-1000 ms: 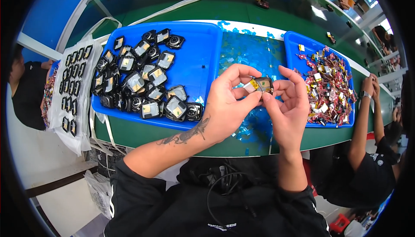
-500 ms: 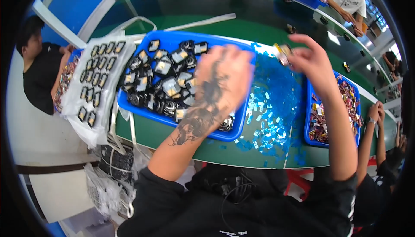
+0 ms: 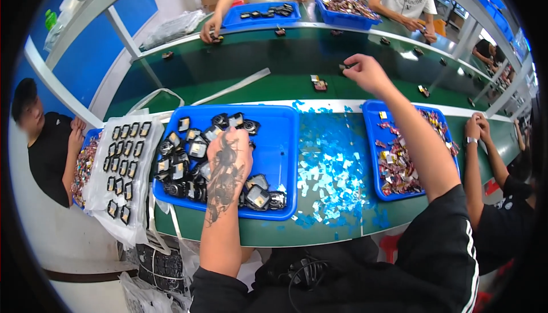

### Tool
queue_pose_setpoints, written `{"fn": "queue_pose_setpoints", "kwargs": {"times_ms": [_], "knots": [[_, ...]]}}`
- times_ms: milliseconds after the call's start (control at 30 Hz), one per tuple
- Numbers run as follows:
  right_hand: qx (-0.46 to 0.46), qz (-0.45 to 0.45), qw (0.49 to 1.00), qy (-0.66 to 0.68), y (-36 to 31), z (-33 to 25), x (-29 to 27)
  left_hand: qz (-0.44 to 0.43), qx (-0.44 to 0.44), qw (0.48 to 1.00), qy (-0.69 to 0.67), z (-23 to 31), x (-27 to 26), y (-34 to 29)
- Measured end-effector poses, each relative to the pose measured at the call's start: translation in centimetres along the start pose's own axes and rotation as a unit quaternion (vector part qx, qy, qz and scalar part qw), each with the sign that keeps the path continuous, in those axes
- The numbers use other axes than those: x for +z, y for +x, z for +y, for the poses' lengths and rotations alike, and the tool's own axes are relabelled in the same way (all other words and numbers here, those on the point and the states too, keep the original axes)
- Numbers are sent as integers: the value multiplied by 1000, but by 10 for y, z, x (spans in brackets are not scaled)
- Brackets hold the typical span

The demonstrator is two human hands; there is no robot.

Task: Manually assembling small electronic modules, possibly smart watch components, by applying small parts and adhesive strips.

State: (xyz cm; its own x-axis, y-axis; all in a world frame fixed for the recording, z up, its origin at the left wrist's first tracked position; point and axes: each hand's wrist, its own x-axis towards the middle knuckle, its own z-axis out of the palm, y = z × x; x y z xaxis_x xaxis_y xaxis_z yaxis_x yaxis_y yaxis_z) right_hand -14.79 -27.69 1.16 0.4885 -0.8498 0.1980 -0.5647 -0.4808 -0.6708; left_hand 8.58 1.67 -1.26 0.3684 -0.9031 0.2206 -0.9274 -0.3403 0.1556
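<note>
My left hand reaches down into a blue tray, back of the hand up. It rests over a pile of black square watch-like housings with pale faces; its fingers are hidden beneath it. My right hand is stretched out over the green belt, thumb and fingers pinched on a small dark part at their tips. Just below it on the belt lies a small module with a pale and yellow tab. My right forearm crosses above another blue tray heaped with small reddish modules.
Blue and white film scraps cover the table between the trays. Housings in rows lie on a white wrapped stack at left. Spaced modules dot the belt. Co-workers sit opposite and at both sides. A metal frame rises at left.
The view has shifted, showing more of the far side. My left hand has moved left and down onto the pile. My right hand has moved forward, over the belt.
</note>
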Motion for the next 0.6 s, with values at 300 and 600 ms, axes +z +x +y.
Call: {"fn": "queue_pose_setpoints", "kwargs": {"times_ms": [300, 600], "knots": [[-93, -242, 944, -205, -136, 0, -66, -65, 29, 758, -649, 55, -26, -2], [-91, -179, 944, -262, -153, 25, -70, -193, 9, 675, -712, 82, -6, -16]]}}
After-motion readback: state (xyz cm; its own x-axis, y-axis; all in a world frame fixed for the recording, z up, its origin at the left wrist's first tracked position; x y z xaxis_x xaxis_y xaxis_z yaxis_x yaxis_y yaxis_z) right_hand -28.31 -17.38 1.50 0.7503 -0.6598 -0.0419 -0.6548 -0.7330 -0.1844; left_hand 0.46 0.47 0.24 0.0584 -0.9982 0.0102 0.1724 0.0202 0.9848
